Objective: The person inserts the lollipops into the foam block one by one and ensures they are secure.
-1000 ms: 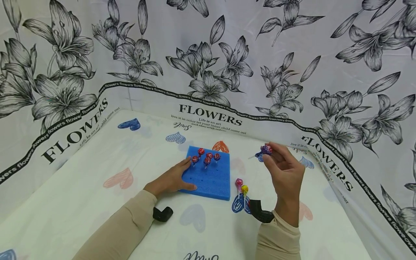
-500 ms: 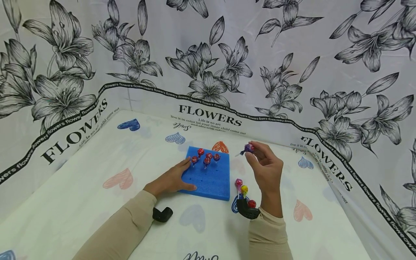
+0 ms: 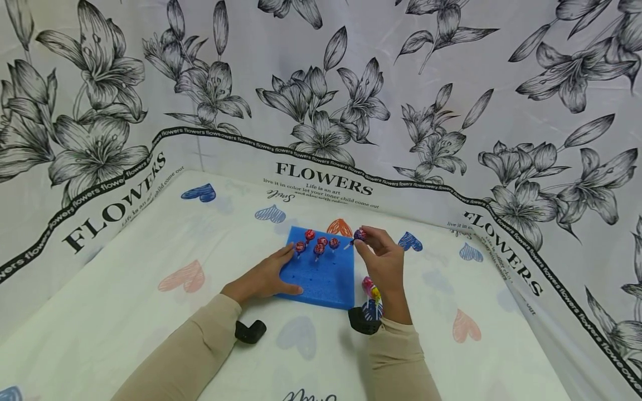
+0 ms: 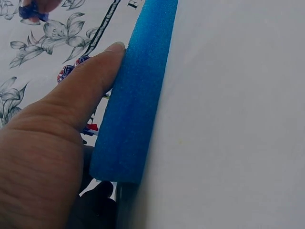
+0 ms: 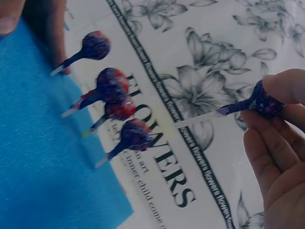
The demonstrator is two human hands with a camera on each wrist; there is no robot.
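A blue foam block [image 3: 326, 278] lies flat in the head view, with several red-and-purple wrapped lollipops [image 5: 112, 86] standing by their sticks in its far half. My left hand [image 3: 263, 275] rests on the block's left side, thumb and fingers spread. In the left wrist view its thumb [image 4: 102, 67] lies against the foam; the other fingers are mostly hidden. By its wrapped head, my right hand [image 3: 383, 259] pinches a purple lollipop [image 5: 267, 102] between thumb and fingers, just off the block's right edge. Its bare white stick [image 5: 198, 119] points towards the block, apart from the foam.
Pink and yellow lollipops [image 3: 368, 287] lie right of the block, partly behind my right wrist. Small holes show in the foam's near half. A heart-printed white cloth [image 3: 180, 328] covers the table; a flower-printed curtain [image 3: 321, 100] stands behind.
My right hand has moved left with the lollipop, from well right of the block to its right edge. My left hand and the block have stayed in place.
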